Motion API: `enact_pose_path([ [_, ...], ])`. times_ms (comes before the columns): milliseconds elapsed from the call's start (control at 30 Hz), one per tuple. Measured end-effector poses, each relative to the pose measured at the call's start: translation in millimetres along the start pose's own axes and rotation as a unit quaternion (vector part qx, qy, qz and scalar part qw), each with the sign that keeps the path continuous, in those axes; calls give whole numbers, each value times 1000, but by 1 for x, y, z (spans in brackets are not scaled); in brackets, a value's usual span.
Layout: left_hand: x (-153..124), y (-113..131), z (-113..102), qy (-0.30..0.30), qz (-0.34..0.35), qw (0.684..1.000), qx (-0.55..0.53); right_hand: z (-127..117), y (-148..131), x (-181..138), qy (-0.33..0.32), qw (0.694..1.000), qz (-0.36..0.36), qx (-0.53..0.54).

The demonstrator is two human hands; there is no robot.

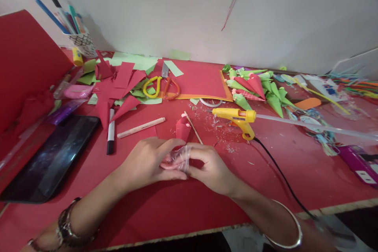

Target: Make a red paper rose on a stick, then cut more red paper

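Both of my hands hold a small clear plastic packet [180,158] with something soft and pink inside, perhaps clay. My left hand [147,161] curls round the packet's left side, its thumb along the lower edge. On the other side, my right hand [211,167] pinches the plastic between thumb and fingers. Just beyond the packet lies a red paper cone [183,129] with small pink bits at its top. A thin stick [194,129] rests against the cone's right side. Left of it is a pale pen [141,127].
A yellow glue gun [236,118] with a long glue stick lies right, its black cord [280,177] trailing to the table edge. Green and red paper cones [256,86] are heaped behind. Scissors [162,86], paper scraps [124,75], a marker [110,134] and a phone [50,161] lie left.
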State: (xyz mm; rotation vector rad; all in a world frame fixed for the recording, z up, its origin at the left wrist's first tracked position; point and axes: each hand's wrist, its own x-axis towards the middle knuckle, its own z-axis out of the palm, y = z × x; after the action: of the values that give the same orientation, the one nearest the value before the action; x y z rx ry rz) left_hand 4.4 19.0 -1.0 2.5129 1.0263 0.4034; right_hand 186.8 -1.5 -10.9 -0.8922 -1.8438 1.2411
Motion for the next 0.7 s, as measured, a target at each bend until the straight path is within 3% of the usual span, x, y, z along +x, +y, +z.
enact_pose_path([
  [233,0,1,-1,38,3,999,1,2,-2,-1,35,999,-2,-12],
  [400,1,-1,0,68,-24,997,4,-2,-2,2,197,980,20,22],
  [533,-2,-9,-2,96,-54,993,34,-7,6,4,301,942,64,135],
  [700,-2,-24,-15,147,-196,961,128,-7,11,3,247,933,97,243],
])
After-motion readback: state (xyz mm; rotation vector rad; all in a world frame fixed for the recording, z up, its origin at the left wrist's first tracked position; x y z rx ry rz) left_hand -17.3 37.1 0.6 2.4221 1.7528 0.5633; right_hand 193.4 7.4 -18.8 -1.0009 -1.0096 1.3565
